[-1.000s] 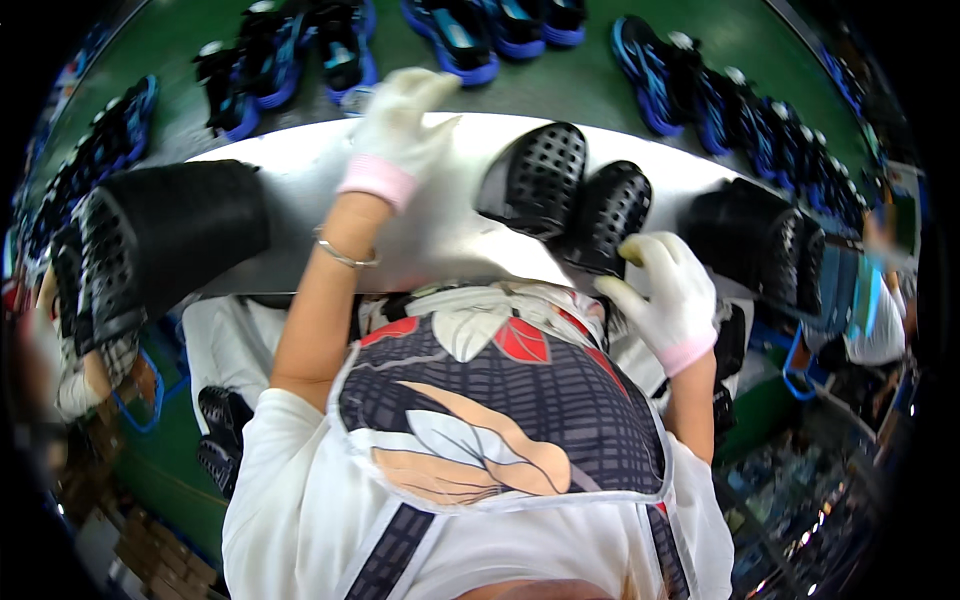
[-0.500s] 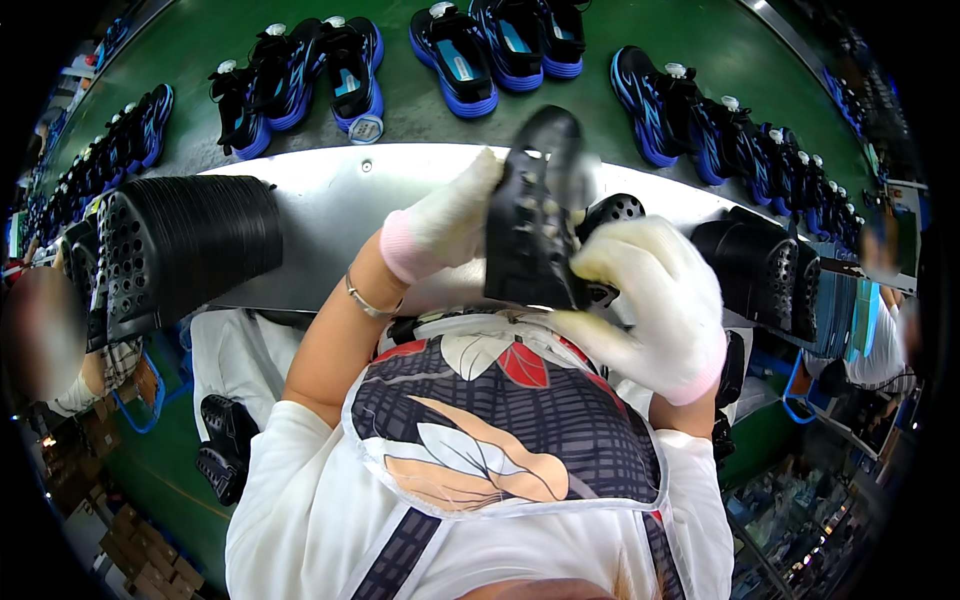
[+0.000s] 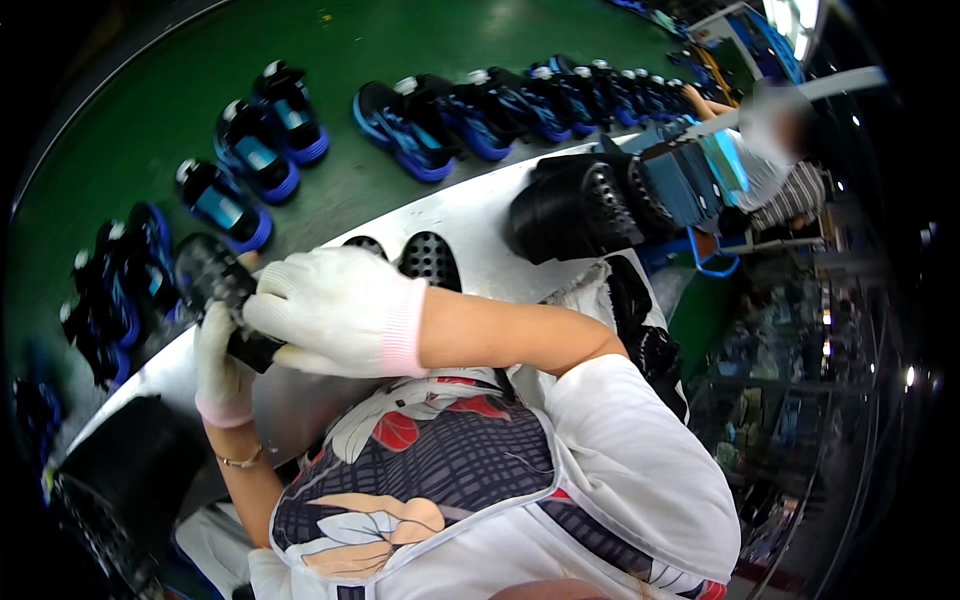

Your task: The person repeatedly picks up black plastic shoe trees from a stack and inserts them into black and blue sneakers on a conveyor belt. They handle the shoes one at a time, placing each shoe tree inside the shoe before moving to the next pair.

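Observation:
A black perforated plastic shoe insert (image 3: 203,268) is held tilted in front of me at the left, over the edge of the metal bench. My left hand (image 3: 222,362), in a white knit glove with a pink cuff, grips its near side from below. My right hand (image 3: 335,310), gloved alike, reaches across to the left with its fingers closed around the insert's lower part. Its palm side is hidden. Beyond the right wrist, two similar black inserts, one domed and dotted with holes (image 3: 432,262) and one partly covered (image 3: 367,246), lie on the bench.
The silver bench (image 3: 485,220) borders a green surface (image 3: 400,45) with rows of black-and-blue shoes (image 3: 405,130). Stacked black inserts stand at the near left (image 3: 130,480) and right (image 3: 575,210). Beyond the right stack are blue sheets (image 3: 685,180) and a seated person (image 3: 775,185).
The view has turned to the right. The insert is now farther left in the picture, and my right hand has come across onto it with fingers closed.

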The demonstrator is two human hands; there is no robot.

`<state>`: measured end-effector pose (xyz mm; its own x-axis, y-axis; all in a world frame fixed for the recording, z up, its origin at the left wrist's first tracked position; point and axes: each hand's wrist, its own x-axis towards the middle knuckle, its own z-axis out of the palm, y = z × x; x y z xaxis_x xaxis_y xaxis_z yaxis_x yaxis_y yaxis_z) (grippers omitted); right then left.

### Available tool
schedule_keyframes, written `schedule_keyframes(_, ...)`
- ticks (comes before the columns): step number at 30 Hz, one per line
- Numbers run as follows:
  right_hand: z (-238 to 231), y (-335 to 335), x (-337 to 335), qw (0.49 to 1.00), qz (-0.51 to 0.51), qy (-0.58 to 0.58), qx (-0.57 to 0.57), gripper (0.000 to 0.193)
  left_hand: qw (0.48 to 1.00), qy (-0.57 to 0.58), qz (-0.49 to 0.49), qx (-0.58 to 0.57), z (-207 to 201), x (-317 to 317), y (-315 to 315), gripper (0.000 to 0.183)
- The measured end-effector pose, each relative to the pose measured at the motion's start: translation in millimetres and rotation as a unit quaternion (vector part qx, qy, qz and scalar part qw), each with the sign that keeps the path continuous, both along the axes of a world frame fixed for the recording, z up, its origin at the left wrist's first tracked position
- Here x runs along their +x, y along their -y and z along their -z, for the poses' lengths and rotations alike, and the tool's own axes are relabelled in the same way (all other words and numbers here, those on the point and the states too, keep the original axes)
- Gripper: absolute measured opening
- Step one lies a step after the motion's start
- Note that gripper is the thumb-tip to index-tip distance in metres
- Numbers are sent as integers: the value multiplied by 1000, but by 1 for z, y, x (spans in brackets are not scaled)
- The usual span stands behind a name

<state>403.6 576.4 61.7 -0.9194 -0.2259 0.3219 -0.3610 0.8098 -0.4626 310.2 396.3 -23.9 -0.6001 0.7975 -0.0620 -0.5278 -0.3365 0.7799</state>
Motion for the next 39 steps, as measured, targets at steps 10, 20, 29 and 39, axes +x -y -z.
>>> schedule_keyframes(10, 15, -7, -28, 985, 123, 116, 46, 42, 993, -4, -113, 22, 32, -5, -13, 41)
schedule_keyframes(20, 8, -16, -47, 983, 68, 150, 81, 37, 992, 45, -85, -85, 39, -17, -15, 49)
schedule_keyframes(29, 28, -49, -100, 947, 112, 279, 113, 54, 763, -477, -237, -366, 54, -42, -34, 48)
schedule_keyframes(39, 22, -24, -189, 909, 77, 332, 241, 53, 729, -477, -175, -459, 68, -68, -54, 28)
